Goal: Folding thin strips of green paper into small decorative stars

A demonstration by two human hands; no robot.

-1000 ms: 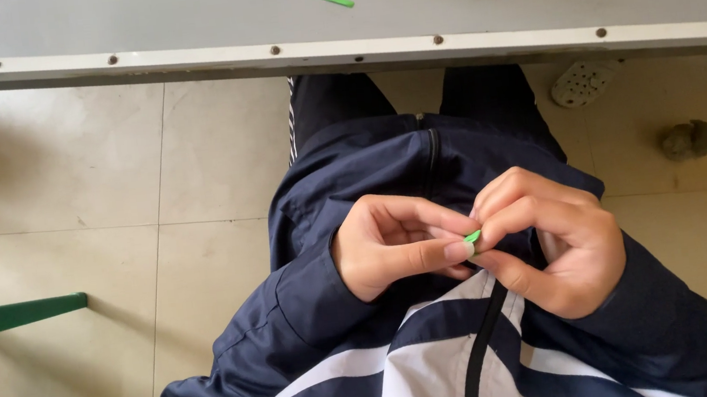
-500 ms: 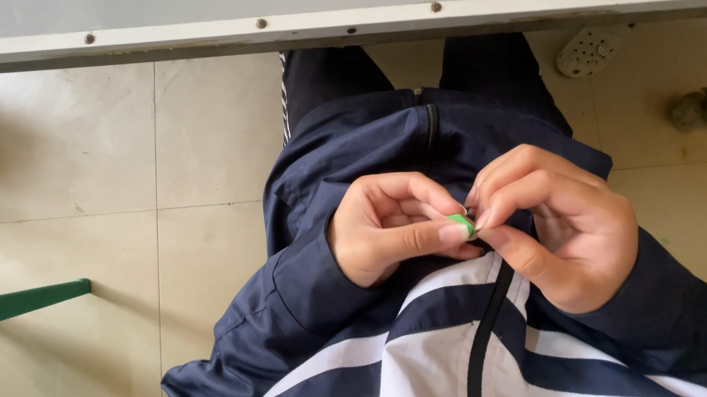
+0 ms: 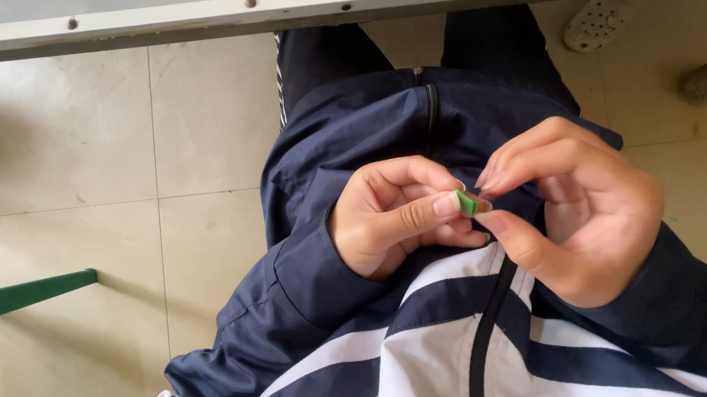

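The left hand is curling its fingers into a loose fist in front of the torso, thumb lying straight and pointing toward three o'clock. The right hand is facing it from the three o'clock side, fingers arching over toward nine o'clock with thumb and fingertips closing in. The two hands' tips are meeting at the centre, both forearms angling in from five and seven o'clock
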